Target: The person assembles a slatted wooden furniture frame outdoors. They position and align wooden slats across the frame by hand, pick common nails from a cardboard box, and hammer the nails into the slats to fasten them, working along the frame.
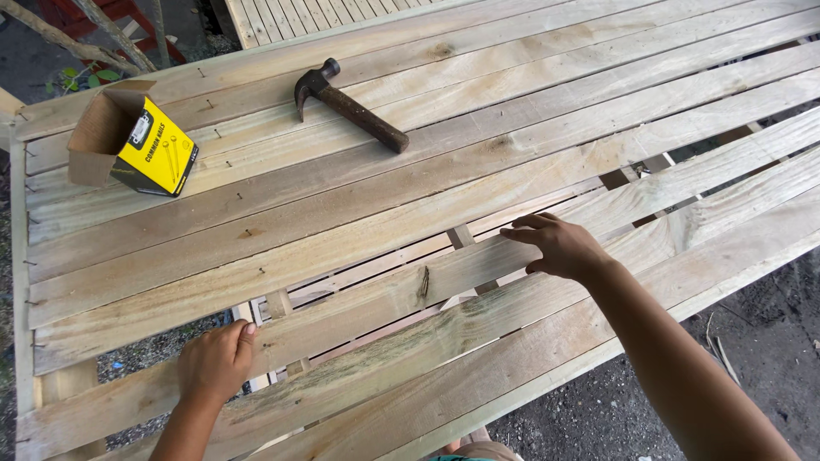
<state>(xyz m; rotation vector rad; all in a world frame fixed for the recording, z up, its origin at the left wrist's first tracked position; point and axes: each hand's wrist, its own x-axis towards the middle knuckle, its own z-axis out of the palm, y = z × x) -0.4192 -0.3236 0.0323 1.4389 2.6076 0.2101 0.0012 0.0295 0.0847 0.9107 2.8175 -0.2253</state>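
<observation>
pressing flat, the right hand (559, 248) rests open fingers on a loose wooden slat (376, 300). the left hand (215, 363) grips its near-left end; the slat runs left to right.

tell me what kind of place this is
Probably an outdoor carpentry spot: bare dirt ground lies under a slatted wooden frame, with a claw hammer and an open nail box on it.

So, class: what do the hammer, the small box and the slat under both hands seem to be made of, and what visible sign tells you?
Hammer: dark metal head, likely steel; handle brown and rough, rusted metal or worn wood, unclear.
Small box: cardboard, plain brown open flaps, glossy yellow printed face.
Slat: pale unfinished wood with visible grain, knots and rough sawn edges; the left hand and right hand rest on it.
</observation>
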